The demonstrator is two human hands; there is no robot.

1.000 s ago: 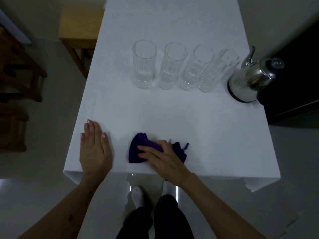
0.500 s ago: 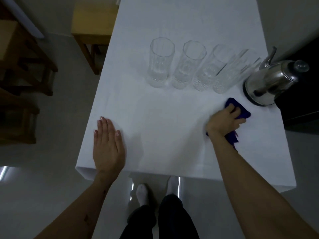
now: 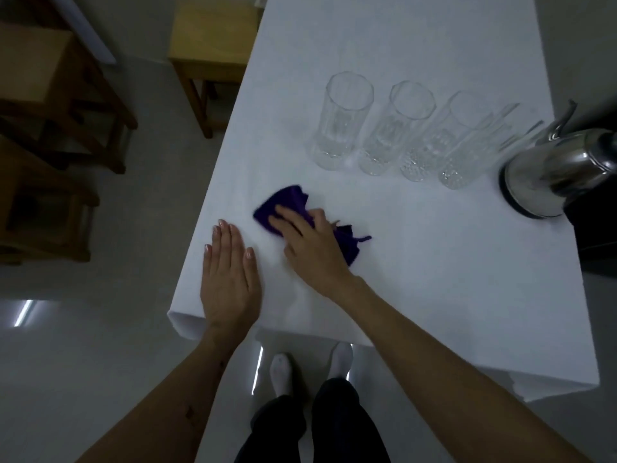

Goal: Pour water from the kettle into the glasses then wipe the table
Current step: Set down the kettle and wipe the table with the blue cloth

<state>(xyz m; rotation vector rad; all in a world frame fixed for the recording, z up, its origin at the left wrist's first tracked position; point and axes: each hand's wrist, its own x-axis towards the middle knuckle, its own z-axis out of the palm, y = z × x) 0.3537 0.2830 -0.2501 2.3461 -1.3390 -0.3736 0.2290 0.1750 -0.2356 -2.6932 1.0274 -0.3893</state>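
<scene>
A purple cloth (image 3: 283, 203) lies on the white table (image 3: 434, 279), left of centre. My right hand (image 3: 310, 245) presses down on it, fingers spread over the fabric. My left hand (image 3: 230, 272) rests flat on the table near its front left corner, holding nothing. Several tall clear glasses (image 3: 344, 121) stand in a row beyond the cloth. The steel kettle (image 3: 554, 175) sits at the table's right edge, beside the last glass.
Wooden stools (image 3: 207, 45) and chairs (image 3: 50, 105) stand on the grey floor left of the table. A dark cabinet (image 3: 597, 235) touches the table's right side behind the kettle. My feet show below the front edge.
My right hand has swept the cloth from the right side near the kettle back to the left, close to my left hand. The left hand stays flat in place.
</scene>
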